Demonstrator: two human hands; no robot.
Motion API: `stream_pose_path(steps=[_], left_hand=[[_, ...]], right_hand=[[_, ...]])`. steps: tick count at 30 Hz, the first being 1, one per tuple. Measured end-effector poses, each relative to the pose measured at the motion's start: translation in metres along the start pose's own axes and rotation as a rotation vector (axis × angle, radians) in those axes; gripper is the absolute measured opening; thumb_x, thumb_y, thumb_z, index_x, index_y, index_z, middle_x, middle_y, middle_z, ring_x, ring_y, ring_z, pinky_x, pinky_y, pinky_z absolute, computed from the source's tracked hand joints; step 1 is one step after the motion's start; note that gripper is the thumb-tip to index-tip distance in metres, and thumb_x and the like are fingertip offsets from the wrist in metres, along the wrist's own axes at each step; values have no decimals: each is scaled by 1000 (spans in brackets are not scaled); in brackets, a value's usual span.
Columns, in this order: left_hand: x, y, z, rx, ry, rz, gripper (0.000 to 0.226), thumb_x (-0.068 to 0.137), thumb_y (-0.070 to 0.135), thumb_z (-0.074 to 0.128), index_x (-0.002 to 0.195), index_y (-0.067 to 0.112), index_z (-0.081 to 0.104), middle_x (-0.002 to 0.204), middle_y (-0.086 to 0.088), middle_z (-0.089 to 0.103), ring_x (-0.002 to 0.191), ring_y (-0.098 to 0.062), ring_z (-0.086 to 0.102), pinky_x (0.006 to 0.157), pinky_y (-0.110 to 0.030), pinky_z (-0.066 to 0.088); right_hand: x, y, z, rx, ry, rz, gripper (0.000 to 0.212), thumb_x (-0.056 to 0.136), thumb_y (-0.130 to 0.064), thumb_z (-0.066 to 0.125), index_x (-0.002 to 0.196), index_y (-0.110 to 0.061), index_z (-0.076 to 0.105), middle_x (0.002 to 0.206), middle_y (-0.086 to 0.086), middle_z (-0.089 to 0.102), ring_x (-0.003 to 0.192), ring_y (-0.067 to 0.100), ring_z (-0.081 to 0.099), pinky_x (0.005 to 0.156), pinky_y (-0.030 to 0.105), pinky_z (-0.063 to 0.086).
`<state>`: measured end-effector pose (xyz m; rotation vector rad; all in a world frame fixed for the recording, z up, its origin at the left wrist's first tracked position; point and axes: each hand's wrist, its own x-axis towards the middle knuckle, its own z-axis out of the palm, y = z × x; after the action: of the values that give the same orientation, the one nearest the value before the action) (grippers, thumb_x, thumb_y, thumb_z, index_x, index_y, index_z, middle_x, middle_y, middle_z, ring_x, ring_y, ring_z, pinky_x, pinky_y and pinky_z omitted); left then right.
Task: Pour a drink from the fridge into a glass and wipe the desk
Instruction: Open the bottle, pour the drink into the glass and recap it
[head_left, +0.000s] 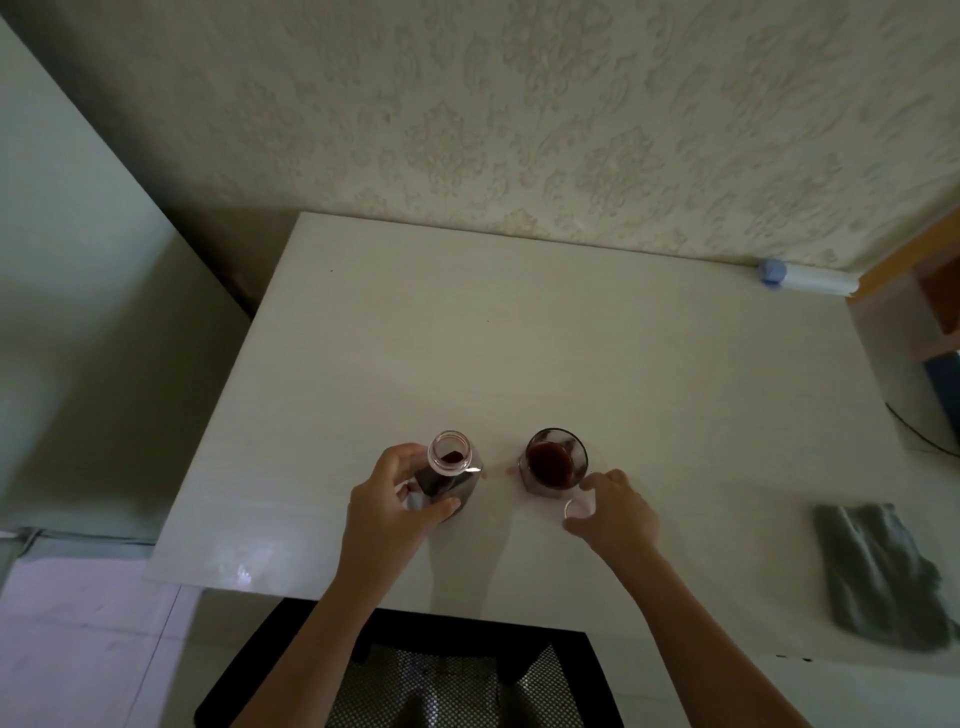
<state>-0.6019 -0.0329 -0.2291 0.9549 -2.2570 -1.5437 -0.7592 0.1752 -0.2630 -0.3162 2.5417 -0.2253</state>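
- Dark drink in glass (555, 460); pouring looks done.
- Left hand (387, 501) gripping open bottle (448, 470).
- Right hand (613, 512) pinching cap (573, 509).
- Next, probably: cap on, then cloth (878, 571) for drips.

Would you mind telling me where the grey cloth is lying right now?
In the head view, the grey cloth lies crumpled at the desk's near right edge, well right of the glass and right hand, untouched.

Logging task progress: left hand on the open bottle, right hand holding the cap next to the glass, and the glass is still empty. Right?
Not quite. The head view shows the glass already holds dark drink. The rest stands: the left hand grips the open bottle, and the right hand holds the cap beside the glass.
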Motion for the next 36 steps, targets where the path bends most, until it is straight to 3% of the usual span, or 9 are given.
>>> stream_pose_path(steps=[8, 15, 19, 23, 30, 32, 36], left_hand=[[-2, 4, -3, 27, -15, -2, 58, 60, 14, 88, 107, 28, 57, 101, 24, 65, 96, 17, 56, 76, -2, 43], [0, 9, -7, 38, -22, 14, 57, 59, 15, 88, 104, 33, 57, 101, 20, 67, 95, 12, 59, 76, -7, 47], [1, 24, -11, 39, -31, 51, 58, 59, 18, 88, 103, 37, 55, 100, 21, 68, 94, 13, 59, 79, -9, 47], [3, 45, -19, 44, -28, 102, 59, 57, 15, 88, 97, 42, 54, 95, 29, 65, 92, 18, 57, 77, -5, 45], [3, 72, -37, 73, -41, 171, 57, 54, 24, 88, 96, 43, 56, 96, 25, 68, 90, 15, 60, 76, -8, 47], [2, 77, -41, 108, -39, 197, 57, 54, 30, 88, 99, 43, 54, 95, 30, 64, 87, 15, 60, 77, -9, 48], [-1, 87, -49, 159, -26, 246, 58, 56, 34, 87, 101, 45, 51, 92, 34, 60, 84, 15, 58, 78, -12, 49]], right_hand=[[-2, 1, 19, -44, 80, -93, 27, 82, -23, 60, 109, -20, 57, 112, 5, 54, 95, 25, 59, 72, 30, 46], [-18, -17, -30, 44, -151, -91, 34, 66, -28, 75, 97, -22, 60, 101, 1, 64, 91, 19, 60, 69, 25, 40], [-41, -44, -85, 173, -55, -272, 28, 67, -27, 74, 92, -29, 62, 92, -5, 65, 81, 13, 59, 64, 24, 40], [-68, -79, -131, 405, 77, -424, 28, 65, -24, 79, 87, -31, 64, 89, -13, 66, 74, 5, 64, 67, 24, 54], [-99, -111, -149, 864, 114, -668, 33, 68, -3, 80, 89, -16, 59, 100, -2, 68, 92, 13, 67, 79, 26, 56], [-103, -117, -149, 902, 106, -719, 35, 68, -7, 81, 96, -14, 62, 102, -2, 69, 97, 13, 66, 85, 29, 54], [-109, -129, -146, 800, 153, -761, 49, 70, -24, 81, 114, -33, 61, 105, -14, 67, 104, 6, 61, 89, 34, 52]])
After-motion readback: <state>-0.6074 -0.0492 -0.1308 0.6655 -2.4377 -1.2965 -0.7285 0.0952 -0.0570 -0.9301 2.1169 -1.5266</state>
